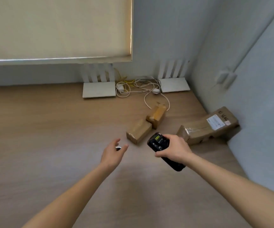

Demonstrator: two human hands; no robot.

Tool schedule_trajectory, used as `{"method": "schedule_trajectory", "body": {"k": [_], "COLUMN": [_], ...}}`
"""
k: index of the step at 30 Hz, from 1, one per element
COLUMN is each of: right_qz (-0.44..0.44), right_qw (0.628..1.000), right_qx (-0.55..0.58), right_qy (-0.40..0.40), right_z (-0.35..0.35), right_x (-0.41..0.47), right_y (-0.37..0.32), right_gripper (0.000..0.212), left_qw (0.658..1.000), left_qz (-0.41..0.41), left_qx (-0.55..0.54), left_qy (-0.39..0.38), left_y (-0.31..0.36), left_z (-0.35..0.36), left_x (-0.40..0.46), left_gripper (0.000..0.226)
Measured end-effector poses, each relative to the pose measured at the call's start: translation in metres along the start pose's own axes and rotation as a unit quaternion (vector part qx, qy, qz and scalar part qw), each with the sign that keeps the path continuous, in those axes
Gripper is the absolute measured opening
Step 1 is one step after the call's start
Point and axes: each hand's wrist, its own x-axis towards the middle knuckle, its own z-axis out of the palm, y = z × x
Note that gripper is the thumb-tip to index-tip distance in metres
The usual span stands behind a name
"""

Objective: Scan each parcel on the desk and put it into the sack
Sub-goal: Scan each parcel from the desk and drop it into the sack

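Three brown cardboard parcels lie on the wooden desk [50, 129]. A small parcel [138, 132] sits nearest me, with a second small parcel [156, 115] touching its far corner. A long parcel [208, 126] with a white label rests against the right wall. My right hand [174, 149] grips a black handheld scanner [163, 149], its head just right of the near small parcel. My left hand [113, 153] hovers with relaxed fingers a short way left of that parcel, holding nothing. No sack is in view.
Two white routers [98, 91] [174, 84] stand at the back of the desk, with tangled white and yellow cables [138, 88] between them. A small dark round object [118, 148] lies under my left hand. Grey walls close the back and right side.
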Motion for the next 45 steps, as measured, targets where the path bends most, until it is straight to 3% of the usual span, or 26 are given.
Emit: {"method": "schedule_trajectory", "body": {"k": [14,17,19,22,25,30,40,45], "right_qz": [-0.053,-0.054,-0.058,-0.054,-0.036,-0.034,-0.041,-0.04], "right_qw": [0.997,0.997,0.997,0.998,0.997,0.994,0.984,0.975], "right_qx": [-0.046,-0.04,-0.034,-0.014,0.022,0.069,0.164,0.212], "right_qy": [-0.012,-0.023,-0.03,-0.043,-0.066,-0.083,-0.064,-0.058], "right_z": [0.037,0.045,0.049,0.046,0.039,0.032,0.005,-0.01], "right_x": [0.188,0.202,0.205,0.207,0.203,0.181,0.106,0.058], "right_y": [0.006,0.008,0.01,0.017,0.028,0.035,0.029,0.026], "right_gripper": [0.066,0.074,0.081,0.081,0.069,0.084,0.092,0.087], "left_qw": [0.991,0.989,0.988,0.984,0.971,0.965,0.956,0.947], "left_qz": [-0.106,-0.109,-0.1,-0.094,-0.112,-0.114,-0.065,-0.051], "left_qx": [-0.067,-0.08,-0.092,-0.124,-0.201,-0.224,-0.251,-0.303], "left_qy": [0.047,0.066,0.08,0.092,0.069,0.076,0.138,0.098], "left_y": [-0.024,-0.022,-0.021,-0.021,-0.022,-0.018,-0.005,0.001], "left_z": [0.068,0.072,0.075,0.076,0.077,0.074,0.057,0.048], "left_x": [0.134,0.146,0.151,0.152,0.147,0.127,0.074,0.041], "left_gripper": [0.067,0.056,0.036,0.016,0.025,0.034,0.009,0.048]}}
